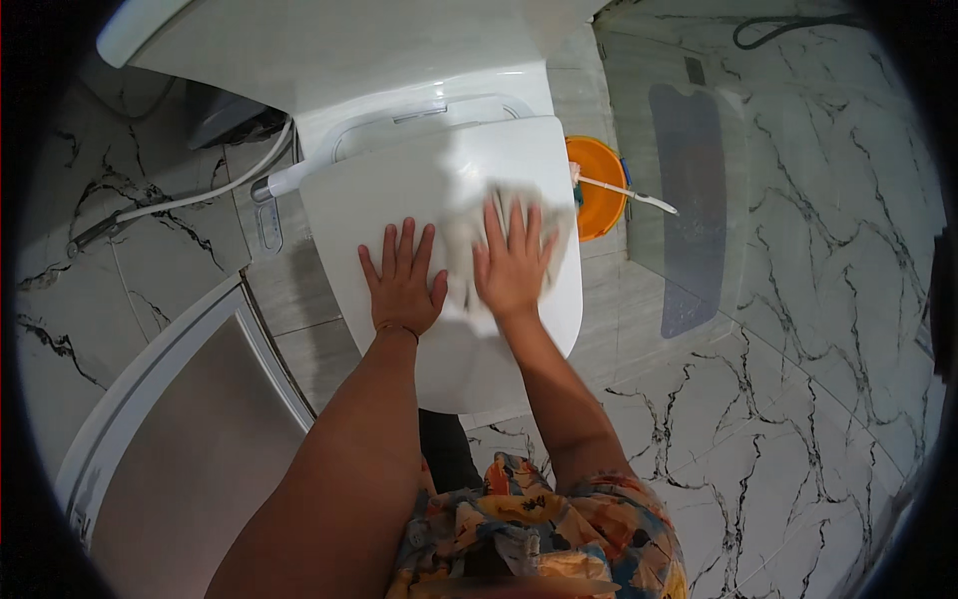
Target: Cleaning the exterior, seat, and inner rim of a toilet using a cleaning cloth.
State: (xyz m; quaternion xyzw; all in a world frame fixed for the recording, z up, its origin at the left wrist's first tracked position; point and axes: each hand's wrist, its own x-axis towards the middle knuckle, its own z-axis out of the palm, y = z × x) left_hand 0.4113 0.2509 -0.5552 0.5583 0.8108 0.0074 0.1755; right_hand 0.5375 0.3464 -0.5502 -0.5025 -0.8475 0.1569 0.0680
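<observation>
White, soft and rumpled, a cloth (469,250) lies under the spread fingers (519,225) of the right hand (514,268), which presses it flat with the palm down rather than gripping it; nothing is pinched or closed in that hand. The cloth sits on the right half of the closed toilet lid (399,185), its edges showing above the fingertips and to both sides of the palm, part of it blurred and hard to tell from the lid's own white.

Just beside it, the left hand (402,285) rests flat and bare on the same lid, fingers (407,240) fanned wide, holding nothing; its thumb side lies close to the cloth, though whether it touches the fabric cannot be told. Both forearms rise from the lower edge, nearly straight, the wrists bent back.

The lid is smooth, glossy plastic, a rounded oval that bulges toward the viewer. Behind it stands the white cistern (329,50), cut off at the top of the view. A pale hose (200,197) trails from the seat's left side across the marbled wall. Right of the lid, an orange bucket (596,190) is half hidden behind its edge, a thin white-handled brush (629,192) lying across it. Veined marble tiles (778,399) cover the floor; a brushed-metal panel (190,439) fills the lower left.
</observation>
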